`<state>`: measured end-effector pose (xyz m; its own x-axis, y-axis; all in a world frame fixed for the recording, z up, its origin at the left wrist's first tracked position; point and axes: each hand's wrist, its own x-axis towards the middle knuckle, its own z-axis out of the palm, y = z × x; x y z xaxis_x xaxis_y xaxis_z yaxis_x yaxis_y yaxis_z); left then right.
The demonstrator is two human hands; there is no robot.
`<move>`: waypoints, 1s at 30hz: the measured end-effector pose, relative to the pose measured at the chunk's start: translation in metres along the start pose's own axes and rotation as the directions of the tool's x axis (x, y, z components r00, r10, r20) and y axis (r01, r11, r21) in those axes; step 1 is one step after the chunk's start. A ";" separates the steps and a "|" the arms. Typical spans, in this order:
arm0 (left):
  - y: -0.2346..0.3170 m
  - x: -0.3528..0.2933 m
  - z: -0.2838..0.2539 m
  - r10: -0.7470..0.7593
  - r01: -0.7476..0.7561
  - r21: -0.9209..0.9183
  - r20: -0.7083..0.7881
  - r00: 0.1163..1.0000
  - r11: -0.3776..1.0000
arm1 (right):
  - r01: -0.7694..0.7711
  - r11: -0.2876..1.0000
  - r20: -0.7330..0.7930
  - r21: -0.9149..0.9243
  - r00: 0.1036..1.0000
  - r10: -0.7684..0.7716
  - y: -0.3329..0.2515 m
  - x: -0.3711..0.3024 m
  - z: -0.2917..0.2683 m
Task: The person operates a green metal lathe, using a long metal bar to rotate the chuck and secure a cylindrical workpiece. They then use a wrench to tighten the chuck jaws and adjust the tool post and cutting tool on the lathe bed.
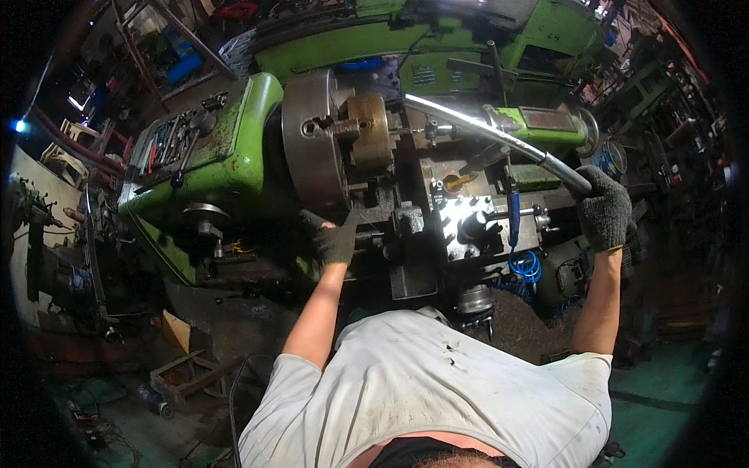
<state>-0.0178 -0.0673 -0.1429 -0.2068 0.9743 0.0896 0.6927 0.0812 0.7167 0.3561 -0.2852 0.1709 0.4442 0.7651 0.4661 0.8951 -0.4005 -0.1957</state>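
1 lathe chuck [314, 168] at L, w/ L hand [337, 242] nr its lower edge, grip can't tell; 1 brown cyl. piece [376, 148] sits in chuck, so mounting looks done. 1 long metal pipe [477, 125], far end nr piece, is gripped by R hand [605, 209] (2 hands, both gloved); pipe work looks unfinished.

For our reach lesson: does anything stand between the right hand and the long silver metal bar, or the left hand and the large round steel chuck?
Only dark grey knitted gloves. The right hand grips one end of the bar; the left hand appears just below the chuck, nothing else visible between.
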 end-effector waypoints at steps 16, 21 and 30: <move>0.163 0.118 -0.093 0.461 -0.445 0.119 -0.252 0.851 0.888 | -0.059 0.997 0.020 0.054 0.998 0.058 0.001 0.020 0.012; 0.186 0.130 -0.089 0.379 -0.323 0.258 -0.213 0.900 0.911 | 0.059 0.998 -0.016 -0.006 0.998 -0.059 -0.004 0.037 0.023; 0.175 0.130 -0.085 0.454 -0.407 0.215 -0.268 0.849 0.888 | 0.139 0.985 -0.028 -0.103 0.989 -0.143 -0.028 0.066 0.039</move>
<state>0.0180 0.0561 0.0533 -0.0466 0.8080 0.5873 0.8477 -0.2790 0.4511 0.3615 -0.2039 0.1730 0.3106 0.8002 0.5131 0.9397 -0.3397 -0.0391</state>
